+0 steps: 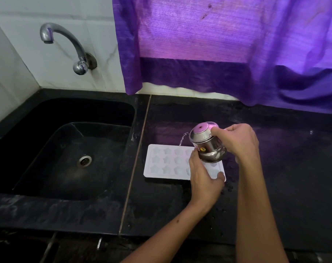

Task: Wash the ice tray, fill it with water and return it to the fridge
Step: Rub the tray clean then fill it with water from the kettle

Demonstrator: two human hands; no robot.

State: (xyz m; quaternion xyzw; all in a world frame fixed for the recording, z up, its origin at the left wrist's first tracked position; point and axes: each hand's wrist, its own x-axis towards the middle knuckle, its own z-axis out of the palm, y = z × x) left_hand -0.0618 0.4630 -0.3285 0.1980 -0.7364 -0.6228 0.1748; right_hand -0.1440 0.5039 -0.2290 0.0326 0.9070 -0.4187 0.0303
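Tray (169,164): white, star-shaped cells, flat on black counter (275,149), just right of sink (66,149).
Cup (207,145): steel, tilted above tray, thin stream of water (181,140) falling into a cell.
Right hand (237,143): gripping cup.
Left hand (204,177): fingers on cup's base, thumb on tray's near edge.
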